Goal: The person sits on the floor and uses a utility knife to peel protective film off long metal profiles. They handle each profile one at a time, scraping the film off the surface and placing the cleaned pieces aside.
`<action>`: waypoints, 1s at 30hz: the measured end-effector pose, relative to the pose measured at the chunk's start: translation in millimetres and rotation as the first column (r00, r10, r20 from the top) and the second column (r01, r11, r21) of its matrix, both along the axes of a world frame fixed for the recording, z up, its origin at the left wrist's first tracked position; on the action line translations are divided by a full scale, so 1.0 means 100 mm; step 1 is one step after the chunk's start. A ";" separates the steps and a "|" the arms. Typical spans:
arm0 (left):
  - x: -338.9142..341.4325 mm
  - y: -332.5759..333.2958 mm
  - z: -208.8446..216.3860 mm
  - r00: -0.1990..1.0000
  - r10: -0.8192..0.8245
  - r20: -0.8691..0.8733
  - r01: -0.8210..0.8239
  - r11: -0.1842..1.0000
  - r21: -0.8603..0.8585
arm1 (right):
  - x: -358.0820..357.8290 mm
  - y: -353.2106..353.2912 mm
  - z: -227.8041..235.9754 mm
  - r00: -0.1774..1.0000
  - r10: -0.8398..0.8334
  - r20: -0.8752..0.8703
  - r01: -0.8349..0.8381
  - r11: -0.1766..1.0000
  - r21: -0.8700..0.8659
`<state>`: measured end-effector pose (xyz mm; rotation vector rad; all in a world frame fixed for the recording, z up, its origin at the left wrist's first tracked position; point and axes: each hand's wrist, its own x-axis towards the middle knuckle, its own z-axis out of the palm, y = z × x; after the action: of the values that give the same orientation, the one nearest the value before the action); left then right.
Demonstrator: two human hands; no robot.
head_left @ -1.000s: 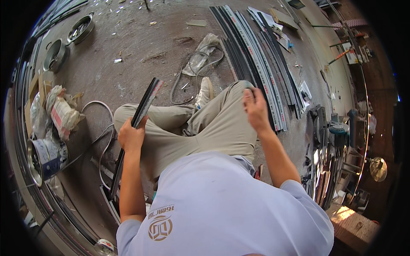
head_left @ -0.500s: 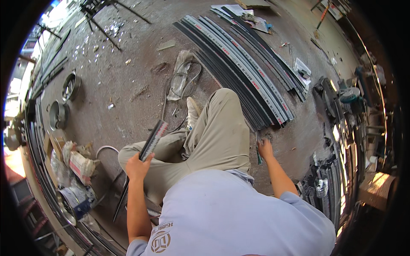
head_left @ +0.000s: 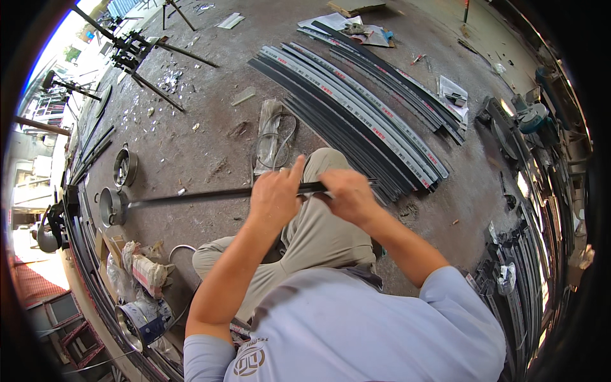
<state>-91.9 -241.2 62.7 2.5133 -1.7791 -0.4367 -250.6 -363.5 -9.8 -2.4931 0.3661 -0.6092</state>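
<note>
A long dark profile bar (head_left: 191, 198) lies crosswise over my lap, reaching left toward a round metal tin. My left hand (head_left: 275, 197) wraps around it, index finger raised and pointing away from me. My right hand (head_left: 347, 194) is closed at the bar's right end, over my raised knee. A small thin tip shows past the right knuckles; its kind is too small to tell. Just beyond my hands lie a clear plastic bag (head_left: 268, 130) and a looped grey cable (head_left: 294, 130).
Bundled dark and silver profiles (head_left: 356, 111) lie ahead and right. Two round metal tins (head_left: 112, 207) stand left. A tripod stand (head_left: 137, 54) is far left. Nearer left are a paint can (head_left: 130, 325) and wrapped packages (head_left: 149, 274). A cut-off saw (head_left: 499, 127) and more profiles (head_left: 519, 280) are right.
My right hand has come up from the floor at the right to the bar's end. My left hand has moved forward and right, and the bar has swung from steep to nearly level.
</note>
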 end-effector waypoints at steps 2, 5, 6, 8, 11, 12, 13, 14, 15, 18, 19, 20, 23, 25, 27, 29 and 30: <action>-0.09 0.08 -0.10 0.984 -0.147 0.098 0.176 0.875 -0.450 | -0.21 -0.16 -0.12 0.989 -0.146 -0.017 0.147 0.988 0.044; -0.16 0.39 -0.32 0.996 -0.074 0.047 0.087 0.819 -0.567 | -0.55 -0.43 -0.48 0.927 -0.358 -0.112 0.360 0.933 -0.008; -0.13 0.54 -0.40 0.999 -0.037 0.022 0.042 0.827 -0.561 | -0.65 -0.52 -0.59 0.912 -0.394 -0.116 0.392 0.919 -0.035; -0.01 0.92 -0.71 0.995 0.099 -0.013 -0.093 0.864 -0.495 | -0.83 -0.70 -0.81 0.864 -0.481 -0.149 0.478 0.877 -0.059; 0.20 1.62 -1.21 0.948 0.317 -0.032 -0.302 0.863 -0.405 | -1.02 -0.87 -1.25 0.787 -0.570 -0.234 0.573 0.817 -0.065; 0.30 1.91 -1.38 0.928 0.373 -0.003 -0.343 0.850 -0.401 | -1.05 -0.89 -1.39 0.759 -0.589 -0.277 0.600 0.798 -0.055; 0.38 2.17 -1.48 0.905 0.424 0.027 -0.380 0.836 -0.397 | -1.08 -0.89 -1.56 0.739 -0.600 -0.308 0.620 0.784 -0.040; 0.44 2.38 -1.50 0.861 0.508 0.026 -0.466 0.807 -0.363 | -1.10 -0.90 -1.73 0.715 -0.613 -0.337 0.642 0.766 -0.030; 0.47 2.63 -1.49 0.804 0.594 0.032 -0.553 0.767 -0.325 | -1.10 -0.87 -1.85 0.695 -0.617 -0.369 0.659 0.752 -0.016; 0.65 3.48 -1.62 0.595 0.798 0.093 -0.755 0.594 -0.278 | -1.00 -0.77 -2.12 0.661 -0.599 -0.453 0.685 0.728 0.036; 0.65 3.70 -1.65 0.515 0.852 0.092 -0.818 0.520 -0.247 | -0.95 -0.74 -2.21 0.654 -0.601 -0.461 0.692 0.720 0.043; 0.60 3.81 -1.65 0.457 0.886 0.076 -0.862 0.462 -0.209 | -0.89 -0.70 -2.26 0.663 -0.604 -0.443 0.688 0.724 0.043; 0.46 3.99 -1.71 0.333 0.943 0.021 -0.934 0.332 -0.134 | -0.79 -0.65 -2.65 0.691 -0.587 -0.421 0.657 0.754 0.027; 0.30 4.09 -1.98 0.309 0.950 -0.037 -0.942 0.300 -0.151 | -0.69 -0.61 -2.75 0.679 -0.596 -0.428 0.651 0.759 -0.024; 0.24 3.97 -2.08 0.308 0.951 -0.027 -0.936 0.298 -0.187 | -0.66 -0.60 -2.91 0.649 -0.651 -0.393 0.661 0.739 -0.132; 0.24 3.86 -1.97 0.291 0.956 -0.024 -0.946 0.284 -0.158 | -0.64 -0.68 -2.99 0.627 -0.600 -0.498 0.589 0.783 -0.202; 0.25 3.82 -1.94 0.298 0.954 -0.013 -0.945 0.293 -0.147 | -0.63 -0.73 -3.01 0.611 -0.571 -0.549 0.546 0.806 -0.231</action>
<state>-66.5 141.0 -131.4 2.8892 0.0259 -0.1062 -313.8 -436.3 -310.8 -2.5377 1.4392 -0.0009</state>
